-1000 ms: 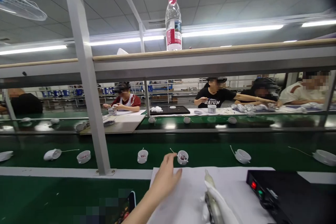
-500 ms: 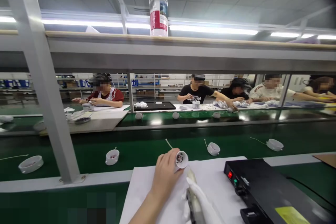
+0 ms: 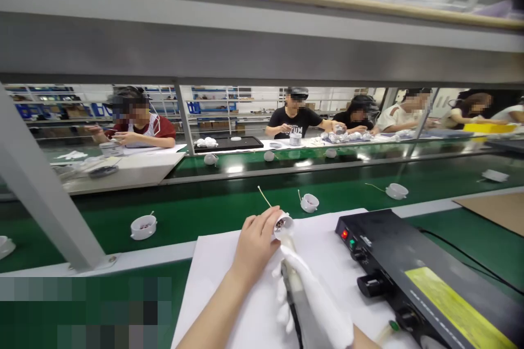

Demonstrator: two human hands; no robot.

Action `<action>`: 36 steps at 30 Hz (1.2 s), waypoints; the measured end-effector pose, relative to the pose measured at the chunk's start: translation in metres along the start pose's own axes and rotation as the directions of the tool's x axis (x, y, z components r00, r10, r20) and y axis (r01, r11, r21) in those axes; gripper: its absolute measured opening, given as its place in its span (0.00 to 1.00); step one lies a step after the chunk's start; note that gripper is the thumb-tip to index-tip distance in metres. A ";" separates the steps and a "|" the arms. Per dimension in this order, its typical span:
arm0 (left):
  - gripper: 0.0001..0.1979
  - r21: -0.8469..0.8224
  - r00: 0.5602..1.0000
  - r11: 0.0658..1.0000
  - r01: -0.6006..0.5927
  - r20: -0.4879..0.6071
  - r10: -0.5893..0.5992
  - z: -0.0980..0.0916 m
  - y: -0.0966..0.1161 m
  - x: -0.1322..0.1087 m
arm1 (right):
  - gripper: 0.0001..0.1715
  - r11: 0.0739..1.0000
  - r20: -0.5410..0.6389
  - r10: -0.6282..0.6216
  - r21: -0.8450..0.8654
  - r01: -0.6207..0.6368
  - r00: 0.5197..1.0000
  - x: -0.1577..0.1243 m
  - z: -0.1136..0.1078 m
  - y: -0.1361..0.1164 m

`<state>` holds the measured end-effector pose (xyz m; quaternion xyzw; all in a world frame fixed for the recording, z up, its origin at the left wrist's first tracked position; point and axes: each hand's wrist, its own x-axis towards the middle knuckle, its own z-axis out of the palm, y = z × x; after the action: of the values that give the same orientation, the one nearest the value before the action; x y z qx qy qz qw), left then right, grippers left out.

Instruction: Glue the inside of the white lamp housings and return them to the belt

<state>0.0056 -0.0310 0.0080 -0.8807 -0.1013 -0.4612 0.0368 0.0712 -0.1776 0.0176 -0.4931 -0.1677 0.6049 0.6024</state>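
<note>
My bare left hand (image 3: 254,242) is closed round a small round white plastic housing (image 3: 287,224), its open mouth tilted toward me. Small parts show inside it, and a thin pale wire (image 3: 264,196) sticks up beyond my fingers. In a white glove, my right hand (image 3: 317,289) grips a pale tapered hand tool (image 3: 298,297) with a dark strip along its side. The tool's tip is at the lower rim of the housing; whether it touches, I cannot tell. Below both hands lies a white sheet (image 3: 216,272).
Right of my hands stands a black control box (image 3: 380,245) with knobs and a red light. Several white housings, including one (image 3: 143,226), sit on the green conveyor belt (image 3: 229,196). A grey post (image 3: 45,180) rises at left under an overhead shelf (image 3: 245,38). Co-workers sit opposite.
My view has tilted downward, so the shelf fills more of the top. The tool's tip has come up closer to the housing. Housings on the near belt have shifted left in view.
</note>
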 end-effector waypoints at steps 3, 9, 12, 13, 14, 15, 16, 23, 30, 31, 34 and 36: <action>0.19 -0.012 1.000 1.000 -0.004 0.018 0.004 0.000 0.002 0.001 | 0.16 1.000 0.011 0.020 0.005 -0.020 1.000 -0.001 0.001 -0.001; 0.18 -0.015 1.000 1.000 -0.010 0.023 0.010 -0.002 0.003 0.001 | 0.17 1.000 0.017 0.026 0.010 -0.027 1.000 0.000 0.000 -0.002; 0.19 -0.020 0.999 1.000 -0.014 0.029 0.015 -0.002 0.003 0.002 | 0.18 0.999 0.018 0.032 0.013 -0.032 0.999 0.000 0.000 -0.002; 0.20 -0.022 0.999 1.000 -0.015 0.028 0.016 -0.003 0.003 0.002 | 0.18 0.999 0.017 0.034 0.013 -0.034 0.999 0.000 0.000 -0.002; 0.20 -0.024 1.000 1.000 -0.016 0.026 0.016 -0.003 0.003 0.002 | 0.18 0.999 0.015 0.035 0.013 -0.035 0.999 0.000 0.000 -0.002; 0.20 -0.026 1.000 1.000 -0.016 0.025 0.016 -0.003 0.003 0.002 | 0.19 0.999 0.013 0.036 0.013 -0.036 0.999 0.000 0.000 -0.002; 0.19 -0.028 1.000 1.000 -0.015 0.025 0.016 -0.003 0.003 0.003 | 0.19 0.999 0.010 0.035 0.014 -0.035 0.999 0.000 0.000 -0.002; 0.20 -0.013 0.999 1.000 -0.017 0.035 0.017 -0.004 0.004 0.003 | 0.18 0.999 -0.004 0.033 0.009 -0.033 0.999 0.000 0.002 -0.003; 0.23 -0.004 0.999 1.000 -0.030 0.041 0.030 -0.002 0.002 0.000 | 0.19 0.999 -0.002 0.047 0.005 -0.047 0.999 -0.001 0.002 -0.004; 0.24 -0.004 0.999 1.000 -0.024 0.045 0.025 -0.002 0.001 0.000 | 0.19 0.999 0.000 0.051 0.004 -0.051 0.999 -0.001 0.002 -0.004; 0.25 -0.007 0.998 1.000 0.017 0.058 -0.017 -0.001 0.001 -0.001 | 0.18 0.998 0.008 0.066 0.001 -0.066 0.998 0.000 0.002 -0.004; 0.25 -0.001 0.995 0.997 0.071 0.074 -0.071 0.000 0.002 -0.001 | 0.18 0.997 0.010 0.076 -0.002 -0.076 0.997 0.000 0.002 -0.003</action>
<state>0.0057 -0.0330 0.0075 -0.8931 -0.1329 -0.4296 0.0149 0.0713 -0.1761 0.0210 -0.4963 -0.1523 0.6298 0.5779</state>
